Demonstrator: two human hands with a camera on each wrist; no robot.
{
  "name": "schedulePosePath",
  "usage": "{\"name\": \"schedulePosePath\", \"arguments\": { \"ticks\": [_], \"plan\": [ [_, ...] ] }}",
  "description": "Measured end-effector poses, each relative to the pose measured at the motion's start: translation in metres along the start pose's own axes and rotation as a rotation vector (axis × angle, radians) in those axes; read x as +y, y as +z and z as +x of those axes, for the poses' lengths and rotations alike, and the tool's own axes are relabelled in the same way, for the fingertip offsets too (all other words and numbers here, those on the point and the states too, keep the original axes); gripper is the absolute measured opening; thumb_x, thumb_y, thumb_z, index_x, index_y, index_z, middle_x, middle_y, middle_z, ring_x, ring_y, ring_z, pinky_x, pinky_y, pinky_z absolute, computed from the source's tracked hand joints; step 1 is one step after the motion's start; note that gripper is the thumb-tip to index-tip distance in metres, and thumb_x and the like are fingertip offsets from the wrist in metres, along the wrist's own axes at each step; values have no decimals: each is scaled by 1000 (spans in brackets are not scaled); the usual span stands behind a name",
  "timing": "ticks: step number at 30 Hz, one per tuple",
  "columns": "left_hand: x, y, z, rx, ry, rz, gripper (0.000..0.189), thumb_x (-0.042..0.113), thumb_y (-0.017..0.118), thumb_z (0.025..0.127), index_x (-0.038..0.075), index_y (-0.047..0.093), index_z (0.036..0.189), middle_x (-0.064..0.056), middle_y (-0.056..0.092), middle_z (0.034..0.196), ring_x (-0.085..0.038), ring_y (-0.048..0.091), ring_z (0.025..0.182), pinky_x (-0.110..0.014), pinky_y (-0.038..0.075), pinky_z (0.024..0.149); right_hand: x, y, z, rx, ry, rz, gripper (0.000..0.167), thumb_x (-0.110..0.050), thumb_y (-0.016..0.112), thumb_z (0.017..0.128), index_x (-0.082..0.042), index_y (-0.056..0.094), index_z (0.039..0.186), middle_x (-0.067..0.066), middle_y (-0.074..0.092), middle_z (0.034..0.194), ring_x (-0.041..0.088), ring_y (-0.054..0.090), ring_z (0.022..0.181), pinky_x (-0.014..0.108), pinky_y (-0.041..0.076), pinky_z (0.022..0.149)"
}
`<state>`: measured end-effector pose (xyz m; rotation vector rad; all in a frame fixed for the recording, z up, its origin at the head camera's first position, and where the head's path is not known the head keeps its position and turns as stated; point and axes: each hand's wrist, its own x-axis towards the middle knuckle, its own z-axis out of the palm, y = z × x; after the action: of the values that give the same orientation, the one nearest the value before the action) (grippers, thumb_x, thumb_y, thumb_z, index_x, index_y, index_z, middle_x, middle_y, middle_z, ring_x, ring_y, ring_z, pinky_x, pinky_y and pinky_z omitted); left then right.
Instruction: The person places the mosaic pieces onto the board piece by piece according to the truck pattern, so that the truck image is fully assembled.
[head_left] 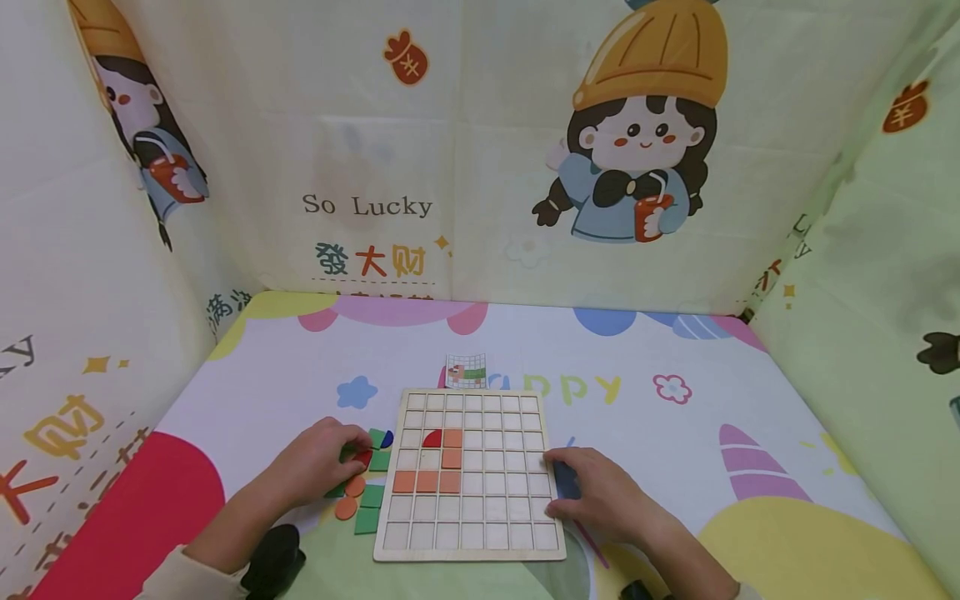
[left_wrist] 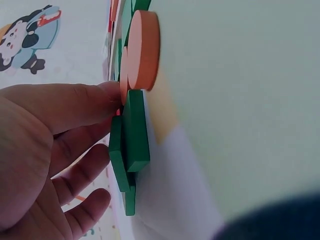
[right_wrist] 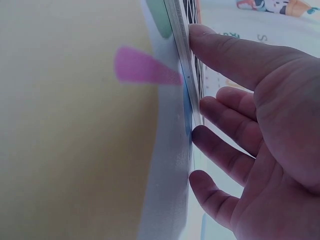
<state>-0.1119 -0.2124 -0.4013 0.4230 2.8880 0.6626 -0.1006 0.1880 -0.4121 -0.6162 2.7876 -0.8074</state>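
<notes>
In the head view my left hand [head_left: 318,462] is over loose pieces left of the wooden grid board [head_left: 468,551]. Its thumb and index finger pinch a red piece [head_left: 365,458], mostly hidden by the fingers. Close by lie orange discs [head_left: 346,508], green squares [head_left: 367,521] and a dark blue piece [head_left: 387,439]. In the left wrist view an orange disc [left_wrist: 143,50] and green blocks [left_wrist: 136,131] crowd the thumb tip. On the board sit a red quarter-round piece [head_left: 432,438] and several orange squares [head_left: 427,481]. My right hand [head_left: 603,496] rests at the board's right edge, fingers loosely bent.
A small printed card [head_left: 467,372] with a coloured grid pattern stands just behind the board. The patterned cloth [head_left: 660,433] covers the table, and printed curtains [head_left: 487,150] rise at the back and both sides. A black device [head_left: 274,560] is by my left wrist.
</notes>
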Motion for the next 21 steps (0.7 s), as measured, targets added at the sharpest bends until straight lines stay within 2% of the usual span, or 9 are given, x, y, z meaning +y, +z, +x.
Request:
{"name": "schedulePosePath", "arguments": {
  "ticks": [8, 21],
  "plan": [
    [3, 1, 2, 2, -14, 11, 16, 12, 80, 84, 12, 74, 98, 5, 62, 90, -17, 51, 86, -39, 51, 78, 0, 0, 0, -3, 0, 2, 57, -32, 84, 78, -11, 63, 127, 6, 63, 125, 31, 55, 120, 52, 43, 99],
    [4, 0, 1, 26, -1, 113, 22, 17, 82, 81, 10, 75, 101, 2, 64, 90, -18, 54, 85, -39, 52, 78, 0, 0, 1, -4, -6, -5, 57, -32, 84, 78, -11, 63, 127, 6, 63, 125, 30, 56, 119, 52, 43, 98]
  ]
}}
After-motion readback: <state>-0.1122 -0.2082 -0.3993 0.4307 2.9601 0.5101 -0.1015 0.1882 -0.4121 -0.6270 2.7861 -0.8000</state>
